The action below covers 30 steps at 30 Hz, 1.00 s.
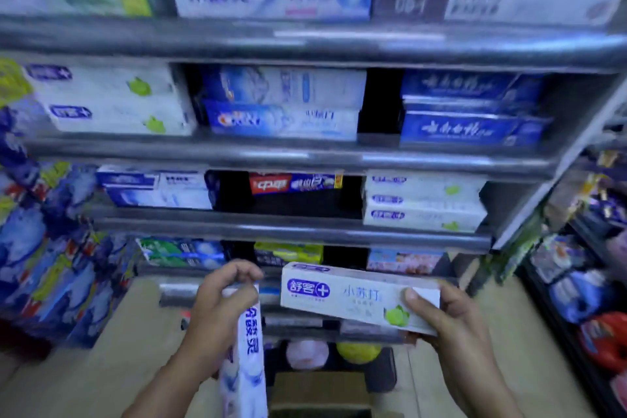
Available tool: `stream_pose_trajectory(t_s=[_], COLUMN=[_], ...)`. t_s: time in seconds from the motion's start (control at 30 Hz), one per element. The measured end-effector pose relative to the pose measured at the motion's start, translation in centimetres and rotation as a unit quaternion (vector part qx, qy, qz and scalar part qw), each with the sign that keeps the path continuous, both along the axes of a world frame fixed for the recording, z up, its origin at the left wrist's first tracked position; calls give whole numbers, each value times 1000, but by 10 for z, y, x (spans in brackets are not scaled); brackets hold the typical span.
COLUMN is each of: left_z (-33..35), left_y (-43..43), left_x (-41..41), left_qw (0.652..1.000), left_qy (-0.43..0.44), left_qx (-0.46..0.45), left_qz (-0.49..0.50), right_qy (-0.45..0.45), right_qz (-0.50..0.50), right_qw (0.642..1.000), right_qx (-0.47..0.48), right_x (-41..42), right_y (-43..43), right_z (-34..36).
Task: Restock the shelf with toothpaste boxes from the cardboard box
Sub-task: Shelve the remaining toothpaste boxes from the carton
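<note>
The right hand (454, 319) grips a white box (356, 299) by its right end, level before the lower shelf (291, 231). The left hand (220, 302) pinches the top of a blue-white box (246, 356) standing upright. What looks like a carton (319, 390) sits below, blurred.

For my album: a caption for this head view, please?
Left hand holds a blue-white box, right hand a white box, before the shelf.

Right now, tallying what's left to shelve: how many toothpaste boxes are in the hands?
2: a blue-lettered box, upright in the left hand; a white box, roughly level in the right hand. No others seen held.
</note>
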<state>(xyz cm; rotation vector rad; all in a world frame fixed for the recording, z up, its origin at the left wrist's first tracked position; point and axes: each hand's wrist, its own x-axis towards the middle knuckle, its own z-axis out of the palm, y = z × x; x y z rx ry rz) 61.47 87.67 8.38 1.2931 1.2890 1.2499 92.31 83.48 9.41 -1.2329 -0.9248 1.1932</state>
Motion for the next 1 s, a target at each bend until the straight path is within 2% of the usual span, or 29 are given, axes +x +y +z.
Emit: stream_pose_trajectory(t_s=[0.13, 0.27, 0.4, 0.6, 0.73, 1.0], left_z=[56, 72, 85, 85, 83, 83], left_y=[0, -1, -2, 14, 34, 80], left_x=[15, 23, 47, 98, 132, 171], left_qw=[999, 999, 998, 997, 997, 998], left_qy=[37, 45, 48, 50, 31, 26], left_qx=[22, 8, 5, -20, -27, -50], left_qz=[-32, -25, -47, -49, -63, -20], right_qy=[-29, -46, -15, -104, -155, -124], right_qz=[9, -13, -106, -201, -196, -127], right_qw=[998, 995, 986, 971, 967, 982], right_qx=[51, 91, 130, 72, 51, 58], right_x=[1, 4, 18, 54, 85, 116], right_y=[-1, -3, 1, 30, 47, 93], right_z=[53, 77, 71, 38, 34, 54])
